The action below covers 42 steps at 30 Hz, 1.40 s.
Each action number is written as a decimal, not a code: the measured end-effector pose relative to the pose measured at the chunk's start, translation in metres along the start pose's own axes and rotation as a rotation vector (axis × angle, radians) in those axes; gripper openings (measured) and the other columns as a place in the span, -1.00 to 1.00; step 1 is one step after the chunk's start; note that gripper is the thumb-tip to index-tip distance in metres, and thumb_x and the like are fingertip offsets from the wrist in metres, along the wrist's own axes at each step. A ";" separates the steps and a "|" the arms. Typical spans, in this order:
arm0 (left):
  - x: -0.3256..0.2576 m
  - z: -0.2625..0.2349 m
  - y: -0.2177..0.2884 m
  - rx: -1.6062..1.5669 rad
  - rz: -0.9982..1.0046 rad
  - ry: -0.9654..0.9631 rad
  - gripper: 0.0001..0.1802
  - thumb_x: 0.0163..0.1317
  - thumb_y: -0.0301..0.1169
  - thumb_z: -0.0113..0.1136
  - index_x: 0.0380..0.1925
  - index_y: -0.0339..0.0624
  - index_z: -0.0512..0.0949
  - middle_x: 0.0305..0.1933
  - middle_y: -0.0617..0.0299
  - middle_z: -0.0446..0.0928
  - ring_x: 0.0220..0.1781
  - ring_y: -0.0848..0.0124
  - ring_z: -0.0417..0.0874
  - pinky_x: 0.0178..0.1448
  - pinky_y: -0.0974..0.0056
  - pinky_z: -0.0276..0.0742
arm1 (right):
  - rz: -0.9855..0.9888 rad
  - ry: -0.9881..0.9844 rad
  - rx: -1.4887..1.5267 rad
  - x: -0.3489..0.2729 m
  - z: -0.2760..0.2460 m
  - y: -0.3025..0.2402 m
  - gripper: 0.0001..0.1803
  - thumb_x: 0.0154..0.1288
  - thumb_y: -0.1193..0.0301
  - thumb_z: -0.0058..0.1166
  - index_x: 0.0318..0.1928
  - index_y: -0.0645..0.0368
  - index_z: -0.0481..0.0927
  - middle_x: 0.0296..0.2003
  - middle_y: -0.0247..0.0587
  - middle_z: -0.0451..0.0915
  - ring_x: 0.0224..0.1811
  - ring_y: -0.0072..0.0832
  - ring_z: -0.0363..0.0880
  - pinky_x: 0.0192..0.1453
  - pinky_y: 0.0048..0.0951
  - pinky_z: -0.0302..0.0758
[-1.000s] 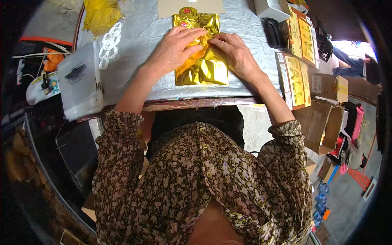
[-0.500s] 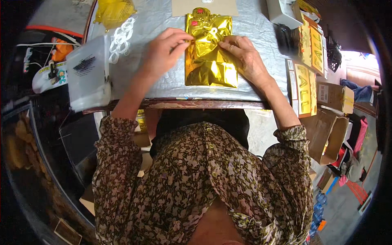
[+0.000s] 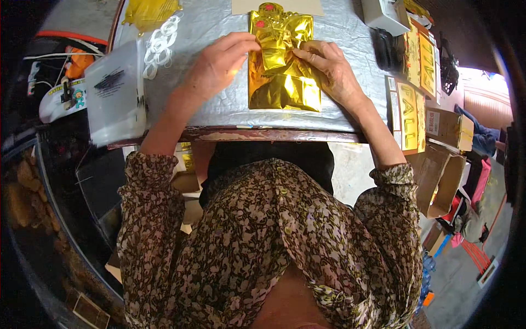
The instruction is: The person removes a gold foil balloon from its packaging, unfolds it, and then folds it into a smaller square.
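Note:
A shiny gold foil balloon (image 3: 285, 90), flat and folded, lies in front of me near the table's front edge. My left hand (image 3: 222, 60) is at its left side, thumb and fingers closed on a raised fold of foil. From the right, my right hand (image 3: 331, 66) pinches the same foil with thumb and forefinger near its middle. Between the two hands a narrower flap of foil sits over the wider lower part. At the foil's upper left are small red round spots (image 3: 260, 24). My fingertips partly hide the gripped edges.
White looped rings or ties (image 3: 161, 41) lie left of the foil, below a yellow plastic bag (image 3: 150, 13). A clear plastic bag (image 3: 115, 109) hangs at the table's left edge. Gold-printed packages (image 3: 408, 118) and a white bin (image 3: 385, 15) line the right edge. Cardboard boxes (image 3: 444, 181) stand beyond.
My left hand has come in closer against the foil's left side. A small white ring that showed on the foil is no longer visible, and the middle flap looks straighter.

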State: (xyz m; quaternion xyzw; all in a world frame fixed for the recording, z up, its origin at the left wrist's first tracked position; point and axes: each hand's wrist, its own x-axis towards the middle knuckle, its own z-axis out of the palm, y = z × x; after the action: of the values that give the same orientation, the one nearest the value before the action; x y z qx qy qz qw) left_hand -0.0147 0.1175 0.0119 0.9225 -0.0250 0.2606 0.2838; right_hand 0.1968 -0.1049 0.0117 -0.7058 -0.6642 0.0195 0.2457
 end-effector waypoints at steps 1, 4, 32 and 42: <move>0.000 -0.002 -0.002 -0.002 0.000 0.000 -0.63 0.25 -0.63 0.27 0.07 -0.17 0.66 0.12 0.17 0.64 0.09 0.12 0.70 0.16 0.17 0.68 | 0.006 -0.001 0.006 -0.001 0.000 0.000 -0.56 0.34 0.43 0.30 0.23 -0.04 0.73 0.14 -0.24 0.62 0.14 -0.20 0.55 0.30 -0.25 0.50; -0.004 -0.007 -0.011 0.124 0.090 -0.141 -0.59 0.22 -0.65 0.25 0.10 -0.17 0.63 0.15 0.21 0.63 0.16 0.17 0.67 0.22 0.17 0.67 | 0.014 -0.009 0.015 -0.001 0.001 0.001 -0.57 0.35 0.43 0.29 0.23 -0.01 0.73 0.15 -0.24 0.62 0.15 -0.19 0.55 0.30 -0.25 0.50; -0.020 -0.003 0.023 -0.270 -0.644 -0.025 -0.47 0.23 -0.26 0.53 0.09 -0.33 0.59 -0.08 0.04 0.70 -0.13 0.30 0.77 -0.09 0.23 0.72 | 0.027 0.206 0.230 -0.010 -0.005 -0.012 -0.43 0.38 0.63 0.16 0.39 0.05 0.56 0.20 -0.11 0.59 0.09 -0.18 0.61 0.23 -0.33 0.58; -0.021 0.003 0.077 -0.206 -0.799 -0.176 -0.16 -0.06 -0.24 0.74 0.23 -0.27 0.53 -0.17 0.20 0.66 -0.27 0.49 0.61 -0.15 0.32 0.61 | 0.662 -0.019 0.678 -0.043 -0.035 -0.059 -0.29 0.32 0.37 0.47 0.35 0.45 0.45 -0.04 -0.15 0.70 -0.10 -0.55 0.65 -0.01 -0.53 0.61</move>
State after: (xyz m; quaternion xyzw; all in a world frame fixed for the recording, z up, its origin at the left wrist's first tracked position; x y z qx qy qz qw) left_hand -0.0466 0.0494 0.0386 0.8452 0.2846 0.0462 0.4500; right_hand 0.1495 -0.1575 0.0514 -0.7591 -0.3621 0.3191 0.4368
